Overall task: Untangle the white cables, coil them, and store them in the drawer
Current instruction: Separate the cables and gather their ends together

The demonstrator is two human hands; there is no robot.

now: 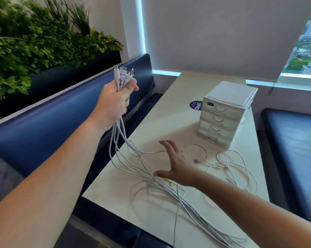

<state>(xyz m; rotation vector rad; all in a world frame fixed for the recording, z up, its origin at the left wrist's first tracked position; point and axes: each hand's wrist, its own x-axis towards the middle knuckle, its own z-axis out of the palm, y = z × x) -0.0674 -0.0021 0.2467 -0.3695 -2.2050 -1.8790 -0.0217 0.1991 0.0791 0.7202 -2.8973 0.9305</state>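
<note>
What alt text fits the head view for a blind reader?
A person's left hand grips a bunch of white cables near their plugs while the open right hand hovers over loose strands on a pale table. A white drawer unit stands farther back.

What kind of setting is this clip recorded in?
Probably a cafe or office lounge booth: blue padded benches flank a long pale table, a planter of greenery runs behind one bench, and a roller blind partly covers the window.

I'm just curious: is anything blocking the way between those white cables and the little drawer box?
No object stands between them on the table. But every drawer of the drawer box looks shut, so the white cables cannot go in yet.
</note>
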